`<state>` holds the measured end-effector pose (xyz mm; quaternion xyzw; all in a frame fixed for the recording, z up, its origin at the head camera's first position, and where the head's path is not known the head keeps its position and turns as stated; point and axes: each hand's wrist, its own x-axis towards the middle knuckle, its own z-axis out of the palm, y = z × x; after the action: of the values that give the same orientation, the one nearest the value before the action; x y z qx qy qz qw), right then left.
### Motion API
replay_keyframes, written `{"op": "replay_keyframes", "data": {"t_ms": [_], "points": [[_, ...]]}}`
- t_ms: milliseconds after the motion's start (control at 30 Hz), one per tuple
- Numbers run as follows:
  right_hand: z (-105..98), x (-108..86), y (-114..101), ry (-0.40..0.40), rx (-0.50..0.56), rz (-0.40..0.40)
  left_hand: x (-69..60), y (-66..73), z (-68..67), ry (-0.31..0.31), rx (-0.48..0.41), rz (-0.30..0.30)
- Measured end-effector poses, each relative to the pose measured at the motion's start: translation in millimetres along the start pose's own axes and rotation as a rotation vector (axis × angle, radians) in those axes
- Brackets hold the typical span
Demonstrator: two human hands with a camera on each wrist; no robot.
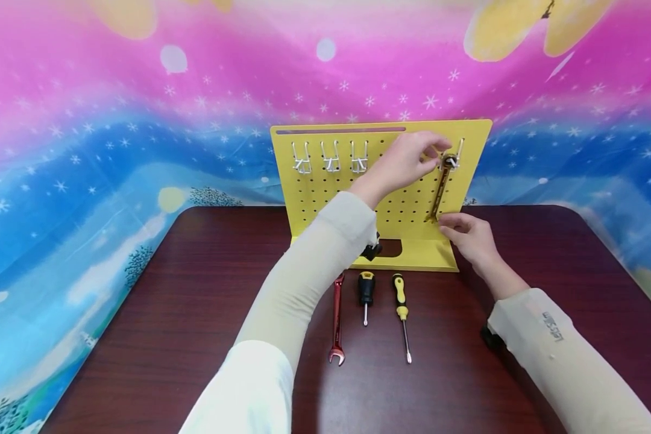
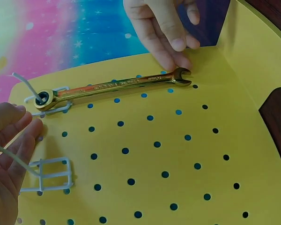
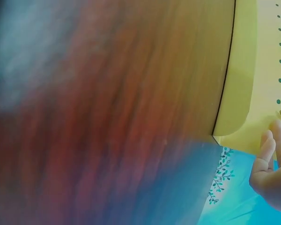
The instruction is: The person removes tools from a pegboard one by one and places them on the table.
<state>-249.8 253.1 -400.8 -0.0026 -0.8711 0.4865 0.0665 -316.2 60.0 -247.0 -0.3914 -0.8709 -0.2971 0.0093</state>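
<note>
A gold combination wrench [image 1: 440, 190] hangs by its ring end from the rightmost white hook of the yellow pegboard [image 1: 474, 134]. Beside that ring end is my left hand [image 1: 407, 158], its fingers loosely bent and apart from the wrench in the left wrist view. An unoccupied white hook [image 2: 56, 173] passes in front of this hand's fingers. Low on the board, my right hand [image 1: 473, 240] has its fingertips at the wrench's open end; whether they touch it is unclear. The right wrist view shows this hand [image 3: 276, 183] with relaxed fingers, holding nothing.
On the dark wooden table [image 1: 222, 301] lie a red wrench [image 1: 337, 319], a short black-and-yellow screwdriver [image 1: 366, 292] and a longer yellow-and-black screwdriver [image 1: 401, 307]. Several bare hooks [image 1: 332, 163] line the board's upper left. A patterned cloth [image 1: 114, 108] surrounds the table's back and sides.
</note>
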Motion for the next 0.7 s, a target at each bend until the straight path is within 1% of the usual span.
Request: {"op": "replay_keyframes", "data": {"t_ms": [100,300,500,600,700], "points": [[2.4,2.7,0.2,-0.012,0.018,0.007,1.9,-0.9,2.1,-0.004,-0.012,0.001],[5.3,5.6,0.0,-0.047,0.061,0.001,3.8,-1.1,4.2,-0.005,-0.004,0.027],[6.7,7.1,-0.7,-0.093,0.054,-0.005,4.8,-0.1,5.4,-0.028,0.005,0.022],[7.9,8.1,-0.8,-0.111,0.042,0.004,4.9,0.2,6.4,-0.026,0.013,0.015],[8.9,9.1,-0.3,-0.103,0.028,0.018,5.1,0.5,7.4,-0.023,0.021,0.013]]}}
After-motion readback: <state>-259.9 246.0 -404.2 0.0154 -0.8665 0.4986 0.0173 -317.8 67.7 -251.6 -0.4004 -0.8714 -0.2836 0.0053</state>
